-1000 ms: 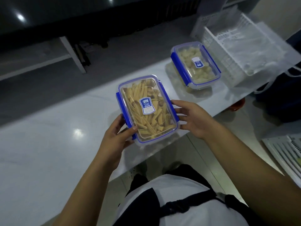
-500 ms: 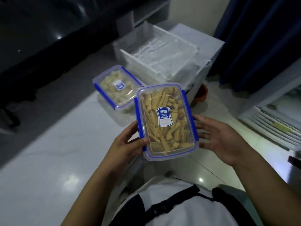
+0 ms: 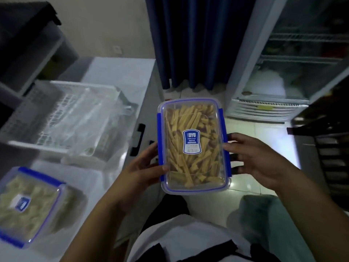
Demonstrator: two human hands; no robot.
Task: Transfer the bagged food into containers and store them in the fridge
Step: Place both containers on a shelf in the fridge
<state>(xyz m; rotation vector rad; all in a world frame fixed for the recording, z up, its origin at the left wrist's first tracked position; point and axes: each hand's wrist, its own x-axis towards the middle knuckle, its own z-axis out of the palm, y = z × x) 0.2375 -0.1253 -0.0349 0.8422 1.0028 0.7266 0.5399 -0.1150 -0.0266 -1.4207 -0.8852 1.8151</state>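
Second container (image 3: 28, 205), blurred, sits on the white counter (image 3: 117, 72) at far left, lid on with blue clips, pale chunks inside. Behind it a white basket (image 3: 56, 114) holding clear plastic bags. Left hand (image 3: 139, 173) grips the left long edge of the held container (image 3: 192, 146), thumb on the lid, fingers hidden under it. Container is held in the air over the floor, lid closed, blue side clips, blue label, full of yellow sticks. Right hand (image 3: 253, 157) holds the right edge, fingers reaching under. Fridge (image 3: 283, 72) at right, door open, wire shelves visible.
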